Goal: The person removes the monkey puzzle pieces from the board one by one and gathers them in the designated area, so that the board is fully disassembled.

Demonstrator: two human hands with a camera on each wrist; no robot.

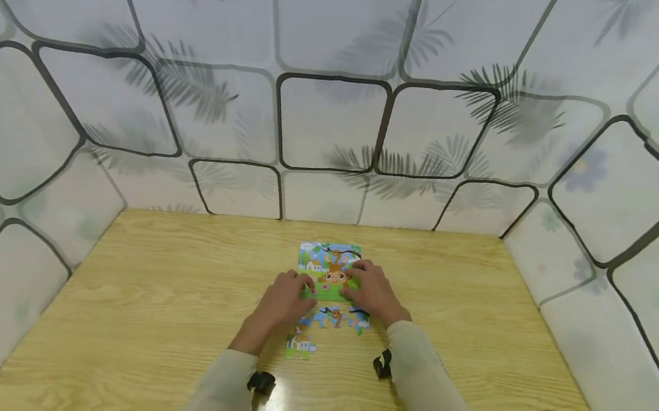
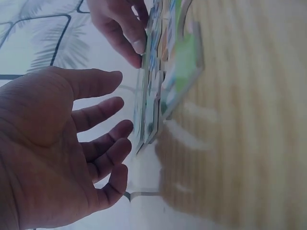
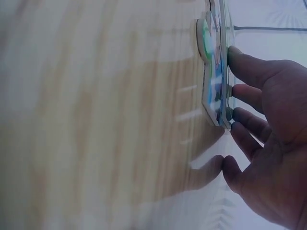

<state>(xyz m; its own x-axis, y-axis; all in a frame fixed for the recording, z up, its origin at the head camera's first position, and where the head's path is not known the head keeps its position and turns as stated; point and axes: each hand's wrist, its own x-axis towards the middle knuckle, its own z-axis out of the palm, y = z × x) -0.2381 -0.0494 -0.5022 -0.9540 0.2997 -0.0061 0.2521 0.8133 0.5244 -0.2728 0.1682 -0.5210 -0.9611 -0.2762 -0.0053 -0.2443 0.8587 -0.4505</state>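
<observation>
1. The picture board (image 1: 329, 273) lies on the wooden table (image 1: 175, 323), roughly midway between left and right, probably so that its monkey scene reads upright to the person
2. Jigsaw pieces (image 1: 333, 317) sit just on the near side of the board: a row running left to right, with a house section (image 1: 300, 346) at the near left, presumably set out to echo the picture's own order
3. The right hand (image 1: 375, 292) has its fingers spread, tips touching the board's right edge without wrapping round it, which seems meant to steady it
4. The left hand (image 1: 287, 297) is at the board's near left corner, fingers parted and loosely bent; nothing shows pinched, and whether its tips touch the board I cannot tell
5. A black mount (image 1: 261, 382) sits at the left cuff, likely placed there to look along the fingers
</observation>
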